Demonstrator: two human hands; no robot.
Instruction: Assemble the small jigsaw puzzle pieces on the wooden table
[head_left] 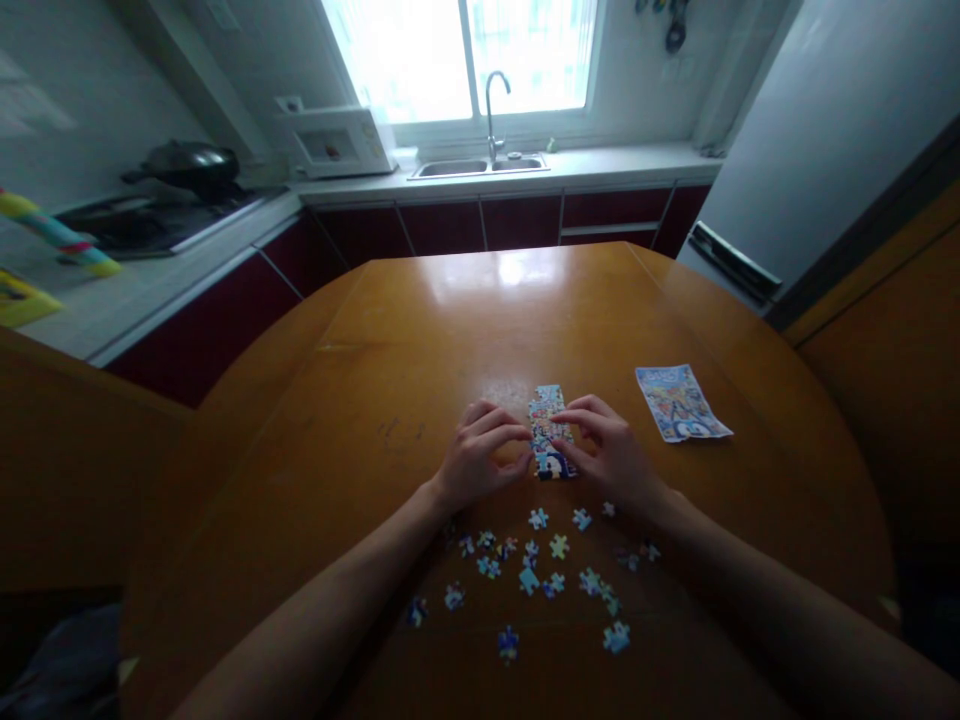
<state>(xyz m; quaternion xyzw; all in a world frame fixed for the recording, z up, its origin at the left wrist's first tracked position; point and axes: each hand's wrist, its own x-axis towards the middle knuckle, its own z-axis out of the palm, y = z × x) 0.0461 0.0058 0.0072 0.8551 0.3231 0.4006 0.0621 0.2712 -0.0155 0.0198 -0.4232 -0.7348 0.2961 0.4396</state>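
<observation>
A narrow strip of joined jigsaw pieces (pixel 547 412) lies on the round wooden table (pixel 420 360). My left hand (pixel 480 458) rests at its left edge with curled fingers whose tips touch the strip. My right hand (pixel 611 450) sits at the right edge, fingers bent and pressing on the strip's lower part. Several loose puzzle pieces (pixel 536 575) are scattered on the table between my forearms, nearer to me than the strip.
A printed picture sheet (pixel 681 402) lies on the table to the right of my hands. Beyond the table run a kitchen counter with sink (pixel 480 166), a microwave (pixel 337 142), a stove with a wok (pixel 187 165), and a refrigerator (pixel 810 140) at right.
</observation>
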